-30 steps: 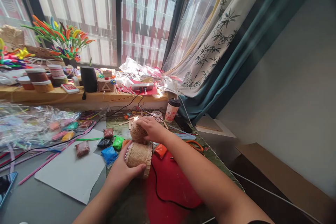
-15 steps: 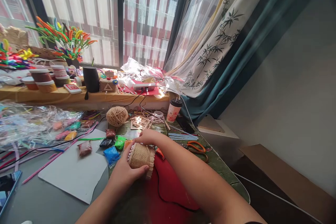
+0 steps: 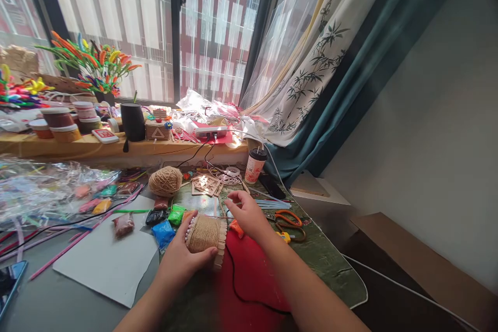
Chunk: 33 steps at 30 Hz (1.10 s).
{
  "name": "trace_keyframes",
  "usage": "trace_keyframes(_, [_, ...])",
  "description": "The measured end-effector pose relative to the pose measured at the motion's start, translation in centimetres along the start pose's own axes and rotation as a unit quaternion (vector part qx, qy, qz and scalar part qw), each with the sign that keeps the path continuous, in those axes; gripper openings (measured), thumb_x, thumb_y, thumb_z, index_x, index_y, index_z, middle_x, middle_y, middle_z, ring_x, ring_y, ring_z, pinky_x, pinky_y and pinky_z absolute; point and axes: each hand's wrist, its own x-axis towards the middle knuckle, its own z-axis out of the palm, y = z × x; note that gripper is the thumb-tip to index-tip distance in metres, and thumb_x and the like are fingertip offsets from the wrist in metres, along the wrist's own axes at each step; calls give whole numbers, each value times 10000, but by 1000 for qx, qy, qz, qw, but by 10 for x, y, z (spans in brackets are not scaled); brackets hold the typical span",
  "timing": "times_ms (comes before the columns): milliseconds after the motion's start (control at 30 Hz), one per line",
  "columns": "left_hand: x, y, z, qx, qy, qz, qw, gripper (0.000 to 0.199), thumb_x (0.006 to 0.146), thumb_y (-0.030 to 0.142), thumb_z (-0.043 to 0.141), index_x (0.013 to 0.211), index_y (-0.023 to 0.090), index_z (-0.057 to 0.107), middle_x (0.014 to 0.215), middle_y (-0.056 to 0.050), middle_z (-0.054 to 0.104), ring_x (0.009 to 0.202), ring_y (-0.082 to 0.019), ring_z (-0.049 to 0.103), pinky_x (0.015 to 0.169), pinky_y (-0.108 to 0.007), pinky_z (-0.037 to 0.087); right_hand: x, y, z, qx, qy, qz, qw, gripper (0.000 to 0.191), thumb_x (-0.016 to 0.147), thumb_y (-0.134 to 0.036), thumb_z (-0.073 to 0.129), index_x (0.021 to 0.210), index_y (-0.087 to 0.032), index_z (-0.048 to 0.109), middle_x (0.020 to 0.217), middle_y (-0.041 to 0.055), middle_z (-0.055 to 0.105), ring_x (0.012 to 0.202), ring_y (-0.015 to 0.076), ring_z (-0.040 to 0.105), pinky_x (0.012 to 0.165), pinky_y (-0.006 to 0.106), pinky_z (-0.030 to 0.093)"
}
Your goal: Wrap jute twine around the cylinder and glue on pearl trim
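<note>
bright window (image 3: 216, 21) light falls over the far edge of the counter (image 3: 330, 275). nearer you, between its far and near edges and well in from the right edge, is the twine-wrapped piece (image 3: 205, 233), tipped on its side, beads along its left rim and wooden strips along its right. your left hand (image 3: 182, 257) grips it, thumb across the front. your right hand (image 3: 249, 215) is just beyond and to the right, fingers part curled; a thin strand seems to run by them, but you can't tell whether they pinch it.

for neat winding, i'd keep that left grip firm but light, clear of the beads, hold even tension and lay each turn snug against its neighbour.

packets in blue (image 3: 163, 234) and green (image 3: 176, 215) are beside the piece, with the twine ball (image 3: 165, 181) beyond them toward the far edge. give the twine a free path past them, and past the orange-handled scissors (image 3: 288, 219) near the right edge.
</note>
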Motion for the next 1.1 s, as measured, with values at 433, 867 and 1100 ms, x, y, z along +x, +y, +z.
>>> trace_keyframes(433, [-4,-5,6,65,3,31,997,1117,666,438,879,1645,197,399,1609,-170,564,1470,-373,555,1189,-467,472,-71,-22,10,70,12,-6,997,127,802,-209,847,746,-231,735,876,25,699,890,243,648,831,356,490])
trace_keyframes(867, [-17,9,7,101,-12,53,993,1155,701,374,866,1698,260,294,1550,-125,639,1460,-358,573,1146,-437,496,-76,-19,6,68,-39,2,997,364,877,-449,820,1166,-227,809,1262,133,766,1225,360,672,1093,497,486])
trace_keyframes(1100, [-19,6,7,169,-1,123,978,1034,730,358,848,1657,233,408,1374,-142,742,1397,-384,611,1133,-451,491,-67,-4,13,244,-48,43,968,321,718,-419,921,971,-228,873,1222,127,769,1165,336,711,1026,475,552])
